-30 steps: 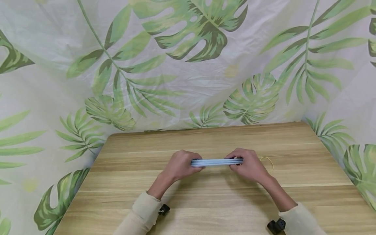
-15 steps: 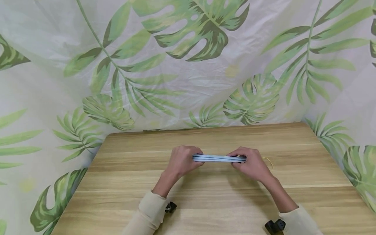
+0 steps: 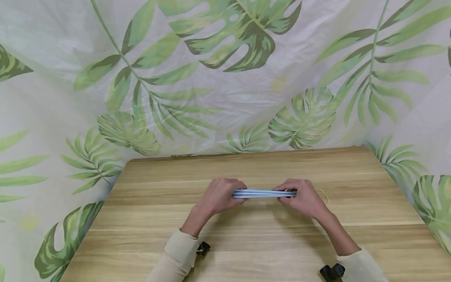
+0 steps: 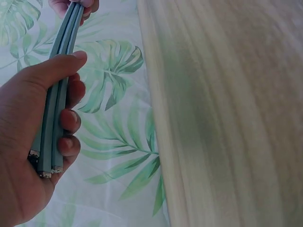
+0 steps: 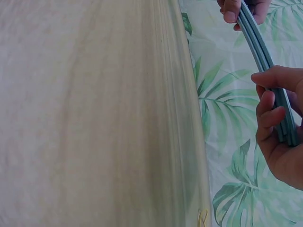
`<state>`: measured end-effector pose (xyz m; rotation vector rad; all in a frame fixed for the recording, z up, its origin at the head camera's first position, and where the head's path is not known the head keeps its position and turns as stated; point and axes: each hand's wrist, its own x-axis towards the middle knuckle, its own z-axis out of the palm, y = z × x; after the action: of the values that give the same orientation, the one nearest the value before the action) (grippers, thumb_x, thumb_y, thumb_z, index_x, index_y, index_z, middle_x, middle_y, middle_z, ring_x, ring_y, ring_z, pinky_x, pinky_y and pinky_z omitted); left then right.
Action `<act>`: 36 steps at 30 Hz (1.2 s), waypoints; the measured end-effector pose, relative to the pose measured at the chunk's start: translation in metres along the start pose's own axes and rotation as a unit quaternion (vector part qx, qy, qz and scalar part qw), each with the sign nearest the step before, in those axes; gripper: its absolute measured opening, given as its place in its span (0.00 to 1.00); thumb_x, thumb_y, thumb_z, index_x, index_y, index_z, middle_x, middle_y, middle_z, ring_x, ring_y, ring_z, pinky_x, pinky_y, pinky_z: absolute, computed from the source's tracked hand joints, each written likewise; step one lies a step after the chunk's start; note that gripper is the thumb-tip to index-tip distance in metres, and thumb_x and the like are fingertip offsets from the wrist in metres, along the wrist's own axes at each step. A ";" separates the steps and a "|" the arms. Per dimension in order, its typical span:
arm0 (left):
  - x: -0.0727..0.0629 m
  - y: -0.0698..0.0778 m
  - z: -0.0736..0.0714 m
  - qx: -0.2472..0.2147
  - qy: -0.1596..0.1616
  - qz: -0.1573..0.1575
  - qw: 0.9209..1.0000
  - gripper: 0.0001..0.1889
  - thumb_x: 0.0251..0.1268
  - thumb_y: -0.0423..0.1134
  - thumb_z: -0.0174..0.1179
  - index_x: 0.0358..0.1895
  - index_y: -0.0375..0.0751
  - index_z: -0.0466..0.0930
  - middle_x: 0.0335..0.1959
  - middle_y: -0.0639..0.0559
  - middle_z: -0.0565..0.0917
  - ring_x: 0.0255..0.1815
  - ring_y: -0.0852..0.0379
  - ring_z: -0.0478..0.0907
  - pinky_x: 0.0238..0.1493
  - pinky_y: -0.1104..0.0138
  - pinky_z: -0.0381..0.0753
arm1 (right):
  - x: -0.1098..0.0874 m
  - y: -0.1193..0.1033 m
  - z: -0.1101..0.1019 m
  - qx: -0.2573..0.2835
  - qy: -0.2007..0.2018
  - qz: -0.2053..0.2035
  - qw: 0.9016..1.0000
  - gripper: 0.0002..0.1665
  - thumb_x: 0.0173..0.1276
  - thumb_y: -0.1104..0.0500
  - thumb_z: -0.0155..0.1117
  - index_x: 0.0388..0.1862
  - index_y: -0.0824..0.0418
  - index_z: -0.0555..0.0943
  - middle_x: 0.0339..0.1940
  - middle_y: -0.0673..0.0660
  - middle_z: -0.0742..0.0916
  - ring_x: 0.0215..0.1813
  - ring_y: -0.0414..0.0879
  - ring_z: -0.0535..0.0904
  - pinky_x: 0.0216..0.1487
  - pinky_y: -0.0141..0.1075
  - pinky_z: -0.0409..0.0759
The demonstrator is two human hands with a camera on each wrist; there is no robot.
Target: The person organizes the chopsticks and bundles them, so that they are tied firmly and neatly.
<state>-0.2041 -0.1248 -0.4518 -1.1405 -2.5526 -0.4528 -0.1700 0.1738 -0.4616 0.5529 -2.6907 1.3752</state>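
Several slim blue-grey sticks, pencil-like and lying side by side, form a bundle [image 3: 262, 194] that spans both hands above the table. My left hand [image 3: 223, 196] grips its left end, thumb laid along the near side and fingers curled round the other. In the left wrist view the blunt, pale ends of the sticks [image 4: 52, 127] show near the palm. The other end is held by my right hand [image 3: 299, 197], thumb and fingers curled about it. The right wrist view shows the sticks [image 5: 258, 42] running from one hand to the other.
A thin yellow loop, like a rubber band [image 3: 322, 190], lies on the wooden table [image 3: 246, 250] just beyond the right hand. A leaf-printed cloth [image 3: 229, 98] hangs behind the table and at its sides. Small black wrist cameras sit by both sleeves.
Both hands, with the stick bundle between them, have shifted slightly right over the second; they rose a little, then sank again. The grip stays the same.
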 end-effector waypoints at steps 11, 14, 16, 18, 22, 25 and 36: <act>0.002 0.005 0.000 -0.042 0.129 -0.104 0.985 0.12 0.49 0.43 0.86 0.36 0.51 0.95 0.33 0.59 0.93 0.30 0.60 0.84 0.32 0.67 0.82 | 0.001 -0.004 0.001 0.052 0.042 -0.004 0.998 0.14 0.63 0.68 0.79 0.46 0.54 0.95 0.38 0.52 0.93 0.35 0.34 0.84 0.36 0.30 0.82; 0.002 0.005 0.000 -0.075 0.134 -0.093 0.984 0.12 0.48 0.40 0.87 0.37 0.47 0.95 0.34 0.56 0.94 0.33 0.59 0.86 0.36 0.66 0.84 | 0.001 -0.006 0.002 0.062 0.049 0.000 0.997 0.15 0.62 0.70 0.79 0.45 0.55 0.95 0.38 0.53 0.93 0.35 0.35 0.83 0.36 0.30 0.82; 0.002 0.005 0.001 -0.099 0.135 -0.082 0.982 0.13 0.48 0.39 0.87 0.37 0.45 0.95 0.34 0.54 0.94 0.34 0.57 0.87 0.38 0.66 0.86 | 0.001 -0.007 0.002 0.071 0.050 0.009 0.996 0.15 0.62 0.71 0.79 0.44 0.55 0.95 0.38 0.54 0.93 0.35 0.35 0.83 0.36 0.30 0.82; 0.003 0.004 0.001 -0.121 0.136 -0.074 0.980 0.14 0.48 0.39 0.87 0.38 0.44 0.95 0.35 0.52 0.94 0.35 0.57 0.88 0.39 0.65 0.87 | 0.001 -0.009 0.001 0.083 0.049 0.020 0.995 0.15 0.61 0.71 0.78 0.44 0.55 0.95 0.38 0.55 0.93 0.34 0.36 0.82 0.35 0.30 0.81; 0.004 0.006 0.001 -0.135 0.133 -0.067 0.980 0.13 0.49 0.39 0.86 0.38 0.44 0.94 0.35 0.53 0.93 0.36 0.57 0.89 0.41 0.64 0.88 | 0.000 -0.012 0.000 0.098 0.046 0.032 0.994 0.16 0.61 0.72 0.77 0.44 0.56 0.94 0.39 0.56 0.92 0.34 0.37 0.82 0.35 0.31 0.81; 0.004 0.007 -0.002 -0.100 0.112 -0.064 0.987 0.10 0.53 0.41 0.85 0.38 0.47 0.94 0.34 0.56 0.93 0.33 0.61 0.88 0.38 0.66 0.86 | 0.001 -0.014 0.000 0.101 0.043 0.031 0.993 0.16 0.62 0.73 0.77 0.44 0.56 0.94 0.38 0.56 0.92 0.35 0.37 0.82 0.36 0.31 0.81; 0.004 0.012 -0.014 0.029 -0.001 -0.016 0.999 0.06 0.62 0.47 0.79 0.37 0.53 0.92 0.29 0.64 0.90 0.24 0.68 0.79 0.26 0.72 0.76 | 0.001 -0.015 0.004 0.091 0.021 0.041 0.995 0.16 0.59 0.71 0.79 0.44 0.56 0.95 0.38 0.55 0.93 0.34 0.39 0.83 0.35 0.32 0.80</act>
<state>-0.1954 -0.1205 -0.4361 -1.0808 -2.5710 -0.3824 -0.1657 0.1623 -0.4515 0.4255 -2.5983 1.6446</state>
